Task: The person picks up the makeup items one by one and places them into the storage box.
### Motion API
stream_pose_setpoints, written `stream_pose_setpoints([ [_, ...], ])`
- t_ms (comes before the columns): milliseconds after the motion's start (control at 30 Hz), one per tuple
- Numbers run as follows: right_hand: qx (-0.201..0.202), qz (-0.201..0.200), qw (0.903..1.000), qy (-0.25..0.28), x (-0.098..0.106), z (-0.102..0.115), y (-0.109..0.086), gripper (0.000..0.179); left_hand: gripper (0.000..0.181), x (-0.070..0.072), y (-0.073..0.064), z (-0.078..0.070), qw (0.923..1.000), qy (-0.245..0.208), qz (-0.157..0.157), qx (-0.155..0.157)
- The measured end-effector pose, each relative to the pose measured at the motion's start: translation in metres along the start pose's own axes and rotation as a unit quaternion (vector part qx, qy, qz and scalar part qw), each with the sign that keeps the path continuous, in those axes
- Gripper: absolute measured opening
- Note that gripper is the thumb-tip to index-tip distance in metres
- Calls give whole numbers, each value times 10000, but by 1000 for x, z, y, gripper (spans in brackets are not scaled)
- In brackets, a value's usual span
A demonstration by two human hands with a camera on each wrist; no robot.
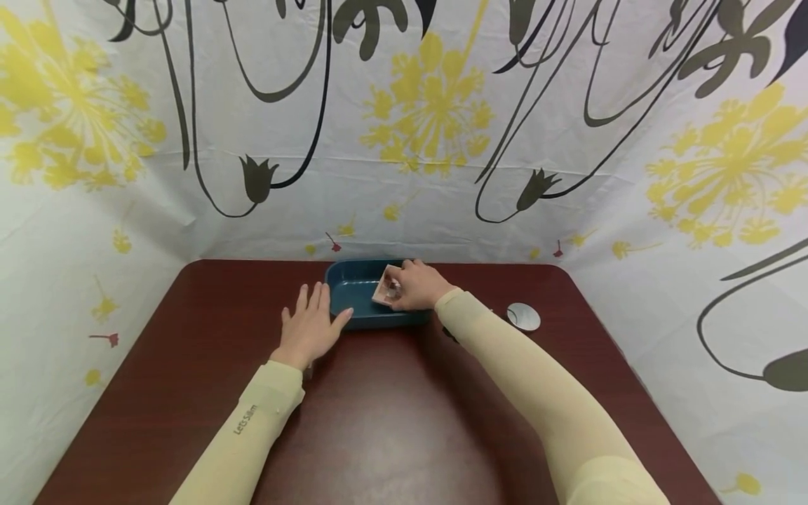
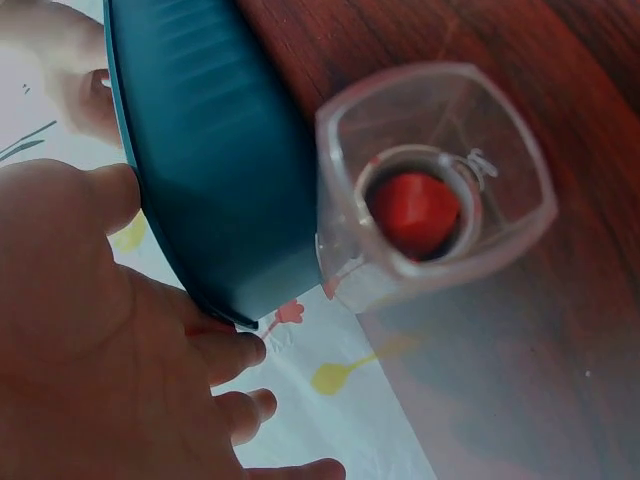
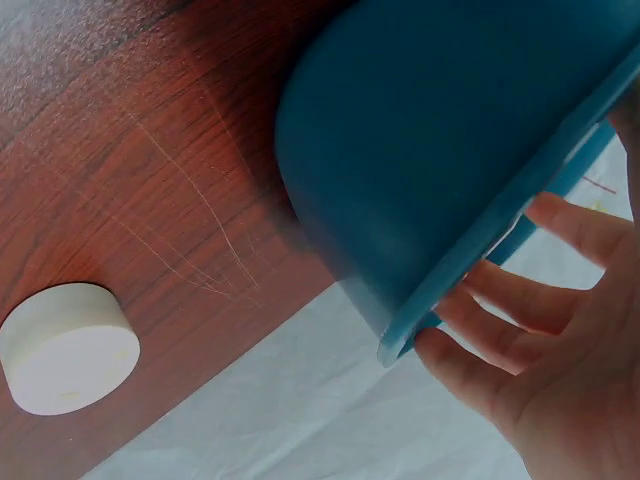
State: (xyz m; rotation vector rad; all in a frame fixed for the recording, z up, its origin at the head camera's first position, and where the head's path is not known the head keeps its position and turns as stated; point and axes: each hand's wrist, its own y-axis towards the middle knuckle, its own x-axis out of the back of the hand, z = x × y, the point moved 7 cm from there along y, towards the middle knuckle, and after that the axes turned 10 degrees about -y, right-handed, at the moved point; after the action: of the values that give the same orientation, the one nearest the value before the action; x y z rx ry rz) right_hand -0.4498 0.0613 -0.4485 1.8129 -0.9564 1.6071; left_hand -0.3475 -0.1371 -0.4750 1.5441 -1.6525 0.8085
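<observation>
In the head view my left hand (image 1: pixel 308 328) lies with fingers spread at the left end of a blue tray (image 1: pixel 353 321). The left wrist view shows its thumb and fingertips along the tray's rim (image 2: pixel 150 215). Beside the tray's outer wall stands a clear square-ended container (image 2: pixel 440 180) with a red piece inside a ring; my left hand hides it in the head view. My right hand (image 1: pixel 419 286) reaches over the tray and grips a pale pinkish square item (image 1: pixel 381 287) with a clear rounded part, whose kind I cannot tell. The tray wall mostly hides it in the right wrist view.
A white round, short cylinder (image 3: pixel 70 350) with a shiny flat top (image 1: pixel 523 317) sits on the dark red-brown table (image 1: pixel 391 421) right of the tray. A patterned white cloth (image 1: pixel 404 210) hangs behind the table's far edge and along its sides.
</observation>
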Motion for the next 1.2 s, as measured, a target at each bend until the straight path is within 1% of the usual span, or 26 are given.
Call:
stream_pose_setpoints([
  [200,175,244,9990,-345,-7,3,5,79,88,1,0,1,10000,-42,4,-8],
  [367,283,503,9974,-434,-15,3,8,75,88,1,0,-1,10000,-30,-16,-52],
  [567,367,951,9941,-381,-24,4,11,80,88,2,-2,-1,10000,34,36,-53],
  [733,391,957,9938,-403,-22,3,13,78,88,4,0,-1,9999,64,2,-86],
  [833,382,948,9943,-298,-21,4,14,78,88,5,1,-2,9999,77,-31,-111],
  [967,390,1036,9937,-186,-22,5,13,77,89,3,1,-1,9999,73,-14,-123],
  [1200,386,1058,9932,-285,-25,7,15,71,88,2,0,0,9999,39,-1,-108],
])
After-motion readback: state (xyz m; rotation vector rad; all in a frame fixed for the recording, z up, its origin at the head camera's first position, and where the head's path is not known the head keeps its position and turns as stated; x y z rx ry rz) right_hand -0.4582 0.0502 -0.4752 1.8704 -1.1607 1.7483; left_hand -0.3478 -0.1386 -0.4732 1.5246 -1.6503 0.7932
